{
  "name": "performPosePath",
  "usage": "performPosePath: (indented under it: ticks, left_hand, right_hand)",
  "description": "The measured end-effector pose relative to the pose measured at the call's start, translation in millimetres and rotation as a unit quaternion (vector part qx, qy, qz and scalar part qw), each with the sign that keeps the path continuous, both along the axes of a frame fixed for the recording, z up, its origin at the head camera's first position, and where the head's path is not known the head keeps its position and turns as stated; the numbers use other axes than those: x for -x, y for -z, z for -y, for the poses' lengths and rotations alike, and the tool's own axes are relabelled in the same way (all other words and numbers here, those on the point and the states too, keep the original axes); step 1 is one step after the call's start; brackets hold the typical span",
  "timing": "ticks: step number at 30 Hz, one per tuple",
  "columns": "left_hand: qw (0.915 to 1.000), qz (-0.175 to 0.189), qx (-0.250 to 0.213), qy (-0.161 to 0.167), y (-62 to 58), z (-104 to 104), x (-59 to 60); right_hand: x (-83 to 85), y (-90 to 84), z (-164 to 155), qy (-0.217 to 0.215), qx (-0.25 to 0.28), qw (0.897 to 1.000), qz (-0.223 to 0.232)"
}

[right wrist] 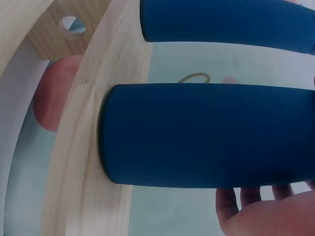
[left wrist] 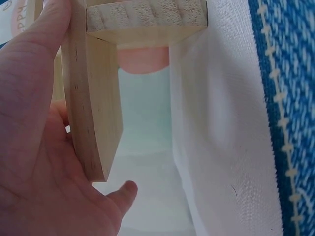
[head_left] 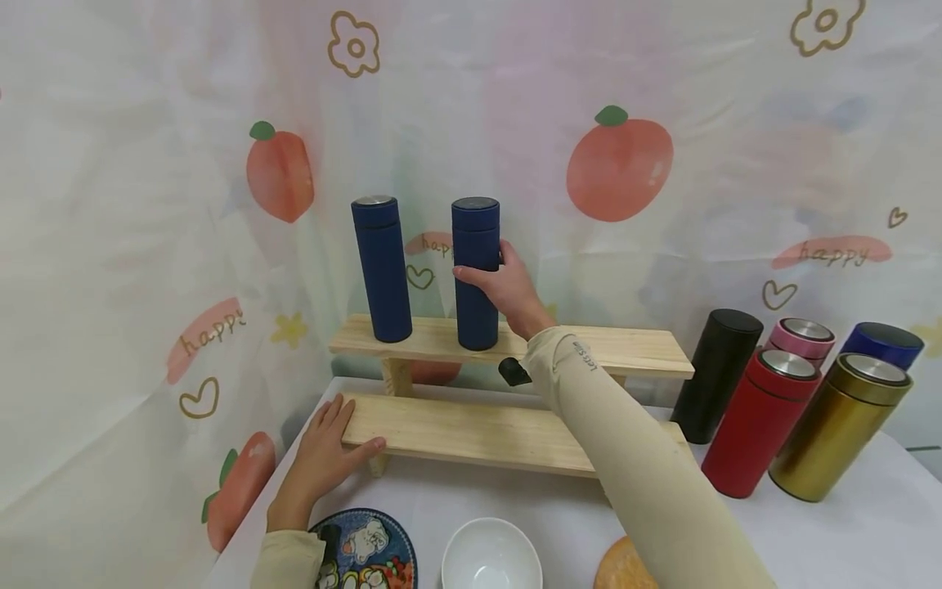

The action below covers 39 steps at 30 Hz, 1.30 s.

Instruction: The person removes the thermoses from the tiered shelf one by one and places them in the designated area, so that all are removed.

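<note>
Two tall navy flasks stand upright on the upper tier (head_left: 633, 350) of a two-step wooden shelf. My right hand (head_left: 508, 290) grips the right flask (head_left: 476, 237) at mid-height, thumb in front and fingers behind. In the right wrist view this flask (right wrist: 206, 135) fills the frame, its base on the plank, with my fingers (right wrist: 261, 211) below it. The left flask (head_left: 383, 270) stands free beside it. My left hand (head_left: 324, 450) rests flat against the left end of the lower plank (head_left: 471, 429), thumb along its front edge. The left wrist view shows the palm (left wrist: 34, 147) against that plank end (left wrist: 93, 108).
To the right of the shelf stand a black flask (head_left: 715, 372), a red one (head_left: 758, 421), a gold one (head_left: 835, 425), a pink one (head_left: 802, 337) and a blue one (head_left: 883, 343). A white bowl (head_left: 491, 556) and a patterned plate (head_left: 368, 552) sit at the table's near edge.
</note>
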<state>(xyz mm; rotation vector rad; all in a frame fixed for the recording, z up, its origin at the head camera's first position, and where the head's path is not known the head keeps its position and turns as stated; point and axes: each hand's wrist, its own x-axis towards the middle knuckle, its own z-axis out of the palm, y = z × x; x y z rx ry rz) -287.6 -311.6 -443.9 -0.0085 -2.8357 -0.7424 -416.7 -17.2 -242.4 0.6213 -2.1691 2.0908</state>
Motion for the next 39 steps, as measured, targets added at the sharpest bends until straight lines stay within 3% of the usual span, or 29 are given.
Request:
performPosePath:
  ticks: [9,13,23,31,39]
  left_hand:
    - [0.9999,0.004,-0.009,0.004,-1.1,-2.7,0.6]
    - [0.9999,0.009,-0.011,0.007,-0.7,-3.3,0.8]
    - [0.9998,-0.008,-0.014,0.014,-0.6,-2.5,-1.5]
    - [0.9998,-0.001,-0.015,0.015,0.6,-0.9,-2.1]
    - [0.9998,0.005,-0.010,0.014,-1.8,-2.3,-0.8]
  right_hand:
    - [-12.0,2.8,-9.7,0.003,0.023,1.000,-0.004]
    - [-22.3,3.9,-15.1,0.010,0.038,0.999,-0.027]
    - [-65.5,-6.4,-35.8,-0.014,0.092,0.992,-0.080]
    - [-97.2,-7.2,-50.7,-0.023,0.099,0.990,-0.093]
    - [-116.1,-2.3,-64.1,-0.034,0.105,0.990,-0.087]
